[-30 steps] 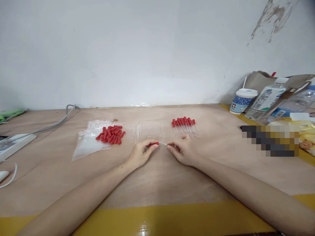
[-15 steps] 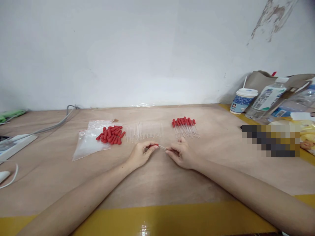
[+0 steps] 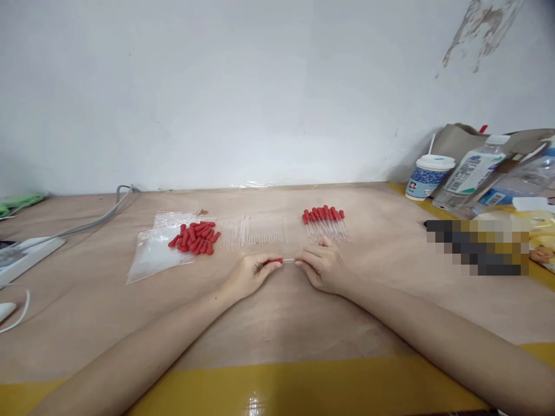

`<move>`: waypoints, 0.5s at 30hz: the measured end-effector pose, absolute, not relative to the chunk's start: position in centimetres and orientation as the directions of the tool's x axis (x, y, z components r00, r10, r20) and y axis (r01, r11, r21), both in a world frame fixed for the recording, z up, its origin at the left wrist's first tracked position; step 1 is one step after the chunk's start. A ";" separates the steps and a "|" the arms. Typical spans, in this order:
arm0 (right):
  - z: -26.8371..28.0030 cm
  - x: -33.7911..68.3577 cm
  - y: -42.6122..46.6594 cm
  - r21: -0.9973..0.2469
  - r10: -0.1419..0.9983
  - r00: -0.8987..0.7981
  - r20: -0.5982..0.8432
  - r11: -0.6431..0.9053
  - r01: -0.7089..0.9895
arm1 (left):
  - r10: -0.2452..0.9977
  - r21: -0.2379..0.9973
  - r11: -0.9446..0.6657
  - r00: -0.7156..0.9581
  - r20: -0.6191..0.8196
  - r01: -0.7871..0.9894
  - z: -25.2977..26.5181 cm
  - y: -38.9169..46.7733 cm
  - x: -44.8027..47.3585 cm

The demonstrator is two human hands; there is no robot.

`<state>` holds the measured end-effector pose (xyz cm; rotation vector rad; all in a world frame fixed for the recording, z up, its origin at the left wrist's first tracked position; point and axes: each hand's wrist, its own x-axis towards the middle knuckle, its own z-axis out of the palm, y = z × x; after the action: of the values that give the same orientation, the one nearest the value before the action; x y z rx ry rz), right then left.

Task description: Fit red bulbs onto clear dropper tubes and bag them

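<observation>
Between finger and thumb, my left hand [image 3: 252, 273] pinches a red rubber dropper bulb [image 3: 274, 262]. My right hand [image 3: 323, 267] grips a thin clear glass dropper tube [image 3: 289, 261], whose near end meets the bulb's mouth; how deep it sits I cannot tell. A pile of loose red bulbs [image 3: 197, 237] lies on clear plastic bags [image 3: 150, 254] to the left. Behind my hands, several bare glass tubes [image 3: 254, 230] rest in a row. Droppers with red bulbs fitted [image 3: 325, 216] lie side by side beyond my right hand.
At the right stand a lidded paper cup [image 3: 429, 178] with a straw, a plastic bottle [image 3: 472, 173] and a grey bag [image 3: 459, 141]. A white power strip [image 3: 37, 257] and a grey cable [image 3: 99, 219] are at the left. A wall [image 3: 260, 98] closes off the table's back.
Both hands have shifted slightly right, and my right hand has risen a little. The tube, tilted before, now lies level in line with the bulb.
</observation>
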<state>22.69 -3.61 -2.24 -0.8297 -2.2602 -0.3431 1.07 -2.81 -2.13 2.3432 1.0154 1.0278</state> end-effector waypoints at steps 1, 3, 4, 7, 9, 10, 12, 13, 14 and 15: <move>-2.3 22.6 -3.6 0.018 0.460 -0.545 0.701 0.753 0.658 | 0.732 0.562 -0.681 0.466 0.497 0.470 -2.1 -2.7 1.0; -2.5 22.5 -3.5 0.058 0.440 -0.550 0.710 0.742 0.668 | 0.703 0.518 -0.711 0.478 0.527 0.476 -1.9 -2.6 0.9; -2.5 22.6 -3.5 0.083 0.428 -0.560 0.710 0.738 0.669 | 0.696 0.509 -0.718 0.488 0.527 0.475 -1.7 -2.5 0.9; -2.7 22.8 -3.3 0.147 0.395 -0.597 0.698 0.737 0.660 | 0.718 0.564 -0.692 0.512 0.472 0.451 -1.6 -2.3 0.7; -2.8 22.9 -3.3 0.164 0.384 -0.618 0.686 0.746 0.646 | 0.749 0.621 -0.647 0.518 0.413 0.442 -1.8 -2.2 0.8; -2.9 22.9 -3.3 0.164 0.379 -0.626 0.682 0.755 0.635 | 0.763 0.640 -0.627 0.516 0.389 0.445 -1.9 -2.2 0.8; -2.9 22.8 -3.3 0.146 0.368 -0.631 0.683 0.778 0.612 | 0.784 0.652 -0.601 0.503 0.365 0.463 -2.1 -2.2 0.9; -2.9 22.7 -3.4 0.133 0.363 -0.628 0.688 0.788 0.601 | 0.788 0.650 -0.597 0.496 0.365 0.470 -2.2 -2.2 1.0; -2.8 22.6 -3.4 0.121 0.358 -0.623 0.695 0.796 0.592 | 0.786 0.645 -0.602 0.492 0.374 0.471 -2.2 -2.2 1.0; -2.8 22.5 -3.4 0.107 0.358 -0.620 0.699 0.804 0.585 | 0.780 0.637 -0.612 0.494 0.385 0.469 -2.3 -2.3 1.1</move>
<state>22.47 -3.43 -2.79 -0.6915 -2.2971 -0.4271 1.06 -2.31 -2.25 2.2894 1.0308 0.9219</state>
